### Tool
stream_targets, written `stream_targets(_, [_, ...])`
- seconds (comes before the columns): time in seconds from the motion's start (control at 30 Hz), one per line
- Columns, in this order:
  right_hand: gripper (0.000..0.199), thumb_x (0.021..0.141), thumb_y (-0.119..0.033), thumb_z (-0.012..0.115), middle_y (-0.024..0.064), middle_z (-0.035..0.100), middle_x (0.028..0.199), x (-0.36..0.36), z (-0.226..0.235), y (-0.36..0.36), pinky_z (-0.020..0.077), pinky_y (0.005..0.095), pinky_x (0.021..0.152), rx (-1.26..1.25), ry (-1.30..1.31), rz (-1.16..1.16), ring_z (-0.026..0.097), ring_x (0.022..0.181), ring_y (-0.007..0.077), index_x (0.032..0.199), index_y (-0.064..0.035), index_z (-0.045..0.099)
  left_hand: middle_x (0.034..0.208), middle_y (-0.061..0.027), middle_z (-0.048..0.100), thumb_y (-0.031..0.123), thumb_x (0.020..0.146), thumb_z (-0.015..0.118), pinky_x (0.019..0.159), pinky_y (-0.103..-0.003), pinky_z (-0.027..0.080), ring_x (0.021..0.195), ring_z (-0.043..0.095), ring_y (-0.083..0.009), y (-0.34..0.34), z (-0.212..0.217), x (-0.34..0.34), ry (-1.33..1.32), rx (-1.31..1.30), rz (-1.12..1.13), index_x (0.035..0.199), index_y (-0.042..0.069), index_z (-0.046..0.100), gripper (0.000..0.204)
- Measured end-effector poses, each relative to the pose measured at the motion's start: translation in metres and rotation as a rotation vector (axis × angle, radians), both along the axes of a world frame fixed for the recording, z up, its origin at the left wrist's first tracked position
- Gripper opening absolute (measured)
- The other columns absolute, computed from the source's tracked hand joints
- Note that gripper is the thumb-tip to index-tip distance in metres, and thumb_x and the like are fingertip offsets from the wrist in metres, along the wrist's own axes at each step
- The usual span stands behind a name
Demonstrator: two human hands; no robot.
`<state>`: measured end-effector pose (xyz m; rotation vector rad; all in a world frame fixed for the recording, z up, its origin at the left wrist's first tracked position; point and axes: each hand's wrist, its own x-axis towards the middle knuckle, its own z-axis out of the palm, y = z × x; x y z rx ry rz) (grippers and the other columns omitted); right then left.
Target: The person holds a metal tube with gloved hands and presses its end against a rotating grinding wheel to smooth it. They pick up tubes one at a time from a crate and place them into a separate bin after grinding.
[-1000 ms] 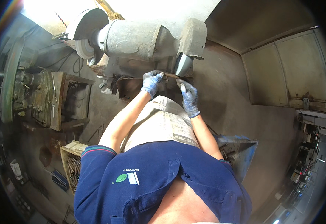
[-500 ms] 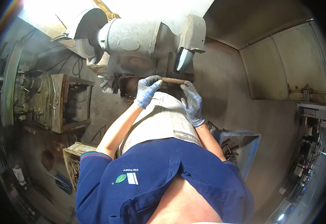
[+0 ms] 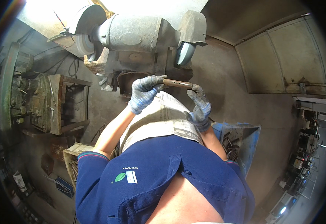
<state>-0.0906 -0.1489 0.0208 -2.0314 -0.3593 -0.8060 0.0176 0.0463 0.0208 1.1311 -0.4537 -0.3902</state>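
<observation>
A short brownish metal rod (image 3: pixel 177 83) with a row of small dark slots along it lies crosswise between my gloved hands. Its left end is pinched by my left hand (image 3: pixel 145 92), thumb and fingers closed. On its right end, the fingers of my right hand (image 3: pixel 200 108) close as well, the thumb side bent below it. Just beyond stands a grey bench grinder (image 3: pixel 133 35), with a pale wheel (image 3: pixel 185 53) on the right and another wheel (image 3: pixel 84 45) under a guard on the left. The rod is apart from both wheels.
Printed paper sheets (image 3: pixel 159 121) cover my lap. To my right sits a blue bin (image 3: pixel 253 143) holding metal pieces; a wooden box (image 3: pixel 70 155) of similar pieces is at my left. A green-grey machine (image 3: pixel 39 102) stands far left. Pale panels (image 3: pixel 282 59) line the right side.
Both hands have come slightly nearer with the rod, and the right hand has shifted right and down. The rod now tilts down to the right. The whole view has shifted a little.
</observation>
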Motion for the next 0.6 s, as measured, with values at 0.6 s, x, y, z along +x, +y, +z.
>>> stream_targets(0.6, [0.033,0.073,-0.014,0.072,0.0133,0.06,0.112,-0.12,0.001,0.007,0.0433,0.0336,0.092,0.345,0.4,-0.618,0.057,0.104,0.023,0.103,-0.0013,0.064,0.087,-0.0092,0.067,0.001,0.083,0.064,0.073,-0.023,0.05,0.08,0.062,-0.0109,-0.014,-0.038,-0.015,-0.037,0.388,-0.405,0.098,-0.008,0.061,0.018])
